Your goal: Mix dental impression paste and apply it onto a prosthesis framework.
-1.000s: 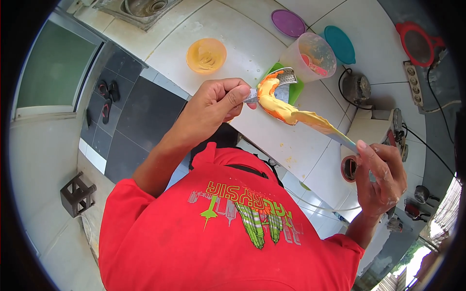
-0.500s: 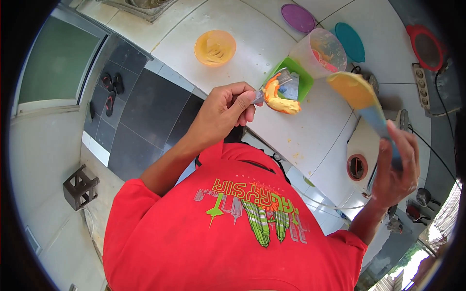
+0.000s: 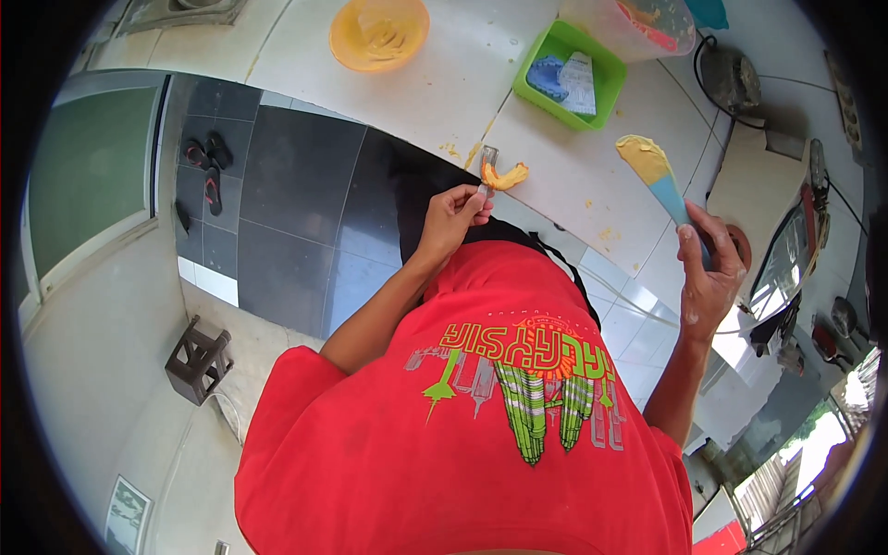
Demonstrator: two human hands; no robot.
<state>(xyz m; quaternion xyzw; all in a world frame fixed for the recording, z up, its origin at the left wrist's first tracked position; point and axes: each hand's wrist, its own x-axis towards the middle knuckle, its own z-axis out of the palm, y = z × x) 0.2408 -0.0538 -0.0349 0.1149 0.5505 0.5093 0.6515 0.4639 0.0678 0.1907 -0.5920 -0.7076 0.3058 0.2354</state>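
In my left hand (image 3: pixel 455 215), the closed fingertips grip a clear plastic piece (image 3: pixel 488 159). A curved band of yellow and orange cream (image 3: pixel 505 177) clings to it, held at the counter's front edge. Its exact kind is not plain to see. My right hand (image 3: pixel 710 268) is wrapped round the handle of a blue spatula (image 3: pixel 668 196), raised over the right part of the counter. Thick yellow cream coats the spatula's blade. An orange bowl (image 3: pixel 344 39) with yellow cream smeared inside stands at the far left of the counter.
A green square container (image 3: pixel 606 113) holds blue and white items. Behind it stands a translucent tub (image 3: pixel 629 28) with pinkish-red residue. Yellow smears dot the white counter (image 3: pixel 555 194). A dark stool (image 3: pixel 198 363) and sandals (image 3: pixel 214 191) are on the left side.
My left hand has drawn the cream-covered plastic piece back from beside the green container to the counter's front edge. My right hand has brought the spatula lower and inward. The view has shifted.
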